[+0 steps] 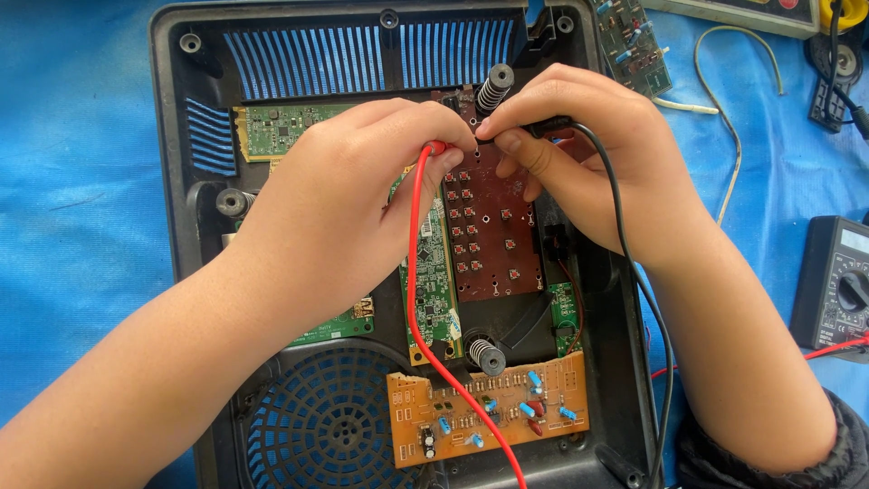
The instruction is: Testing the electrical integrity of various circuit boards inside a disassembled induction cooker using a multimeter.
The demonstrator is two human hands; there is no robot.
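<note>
My left hand (348,204) pinches a red test probe (437,148) whose red lead (418,272) runs down over the boards. My right hand (579,154) pinches a black test probe (548,127) with a black lead (625,235) trailing toward the lower right. Both probe tips meet at the top of a dark brown button board (493,240) inside an opened black appliance casing (181,181). The tips themselves are hidden by my fingers. A green circuit board (434,281) lies left of the brown board, and an orange circuit board (471,417) sits below.
A black multimeter (837,285) rests at the right edge on the blue tarp (72,226). A small loose circuit board (634,41) and a pale wire (733,109) lie at the upper right. A round fan grille (317,426) fills the casing's lower left. Two black springs (493,86) (487,353) stand upright.
</note>
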